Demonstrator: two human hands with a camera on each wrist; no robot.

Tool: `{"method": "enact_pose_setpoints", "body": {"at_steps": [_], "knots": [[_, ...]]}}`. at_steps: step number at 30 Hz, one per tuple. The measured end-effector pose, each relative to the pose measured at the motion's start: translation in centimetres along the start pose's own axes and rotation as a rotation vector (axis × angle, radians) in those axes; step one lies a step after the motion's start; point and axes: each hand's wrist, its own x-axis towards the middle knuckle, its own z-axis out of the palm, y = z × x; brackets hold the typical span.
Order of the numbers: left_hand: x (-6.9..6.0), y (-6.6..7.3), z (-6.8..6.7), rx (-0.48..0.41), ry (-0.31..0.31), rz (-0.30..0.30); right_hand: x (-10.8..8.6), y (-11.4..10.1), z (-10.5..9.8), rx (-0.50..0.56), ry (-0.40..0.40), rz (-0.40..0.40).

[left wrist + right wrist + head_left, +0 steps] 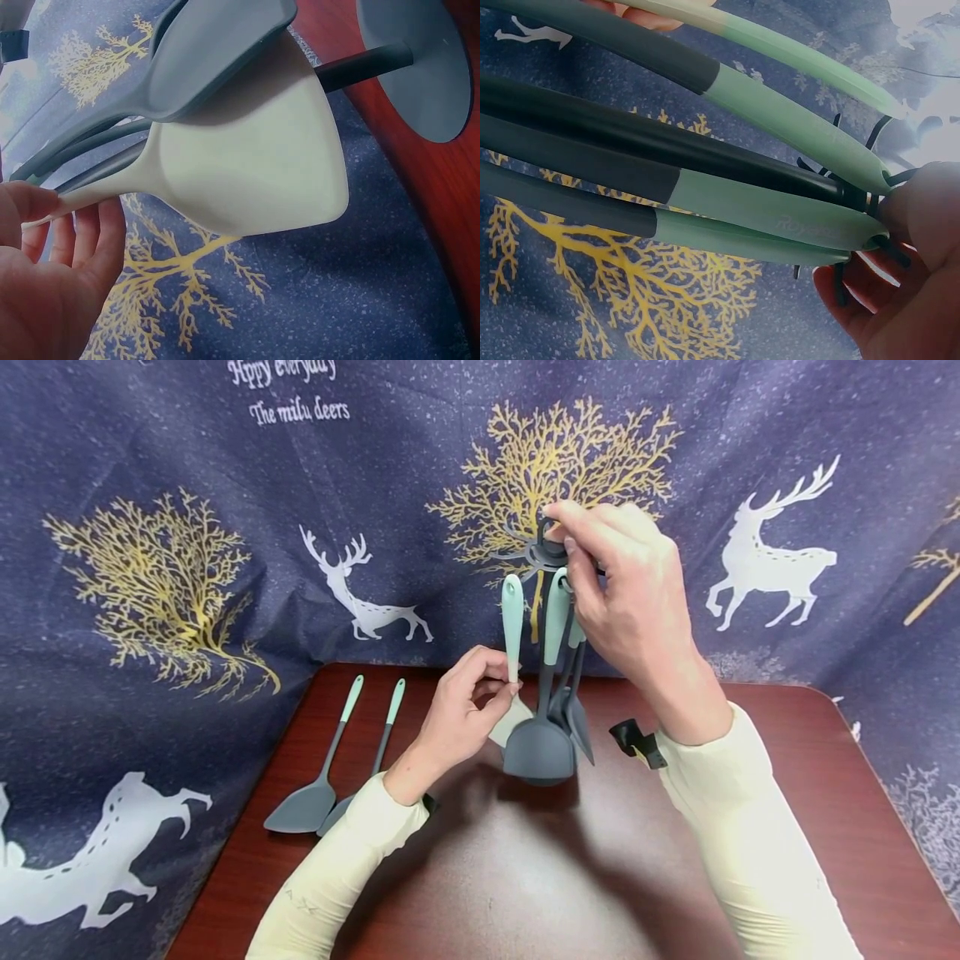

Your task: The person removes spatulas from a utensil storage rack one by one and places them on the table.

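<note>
Your left hand (462, 708) is the nearer of the two to the cream spatula (251, 169). Thumb and fingers pinch its neck just below the mint handle; they are bent round it, not spread. The spatula stands nearly upright by its long axis, handle end up, blade down, to the right of that hand and left of the stand's pole (364, 69). In the left wrist view a dark turner head overlaps the blade's edge.

The governing relation, in my judgement, is between the hole at the handle's top and the stand's hooks. The head view shows the handle end just below the hook ring (551, 557); the right wrist view shows a hook (877, 130) close beside it. Whether they touch, you cannot tell from these views.

Your right hand (633, 589) is above and to the right of the spatula, thumb and forefinger closed about the loop on top of the stand. Three dark utensils (538, 753) hang around the pole, which rises from a round base (420, 75) on the desk (487, 893).

Toward the desk's left edge lie two dark turners, one (302, 808) fully visible, the other (395, 703) partly behind your sleeve (330, 877), handles toward the far edge. Beyond that edge hangs a printed cloth (405, 485).
</note>
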Motion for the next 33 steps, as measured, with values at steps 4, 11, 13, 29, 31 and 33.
{"method": "enact_pose_setpoints", "body": {"at_steps": [4, 11, 13, 29, 31, 33], "knots": [[-0.1, -0.1, -0.1, 0.010, 0.005, -0.003, 0.0, 0.0, 0.1, 0.003, 0.004, -0.002], [-0.3, -0.2, -0.4, 0.024, 0.008, -0.014, -0.1, 0.1, 0.0, -0.001, 0.003, 0.002], [-0.4, -0.3, -0.6, 0.030, 0.009, -0.014, -0.1, 0.2, 0.0, -0.002, 0.003, 0.003], [-1.1, -0.7, -1.0, 0.062, 0.027, -0.052, -0.1, 0.2, 0.2, 0.024, 0.026, -0.002], [-1.2, -0.8, -1.1, 0.070, 0.031, -0.061, -0.1, 0.2, 0.2, 0.027, 0.028, -0.002], [-1.2, -0.8, -1.2, 0.080, 0.035, -0.067, -0.1, 0.2, 0.2, 0.026, 0.028, -0.003]]}}
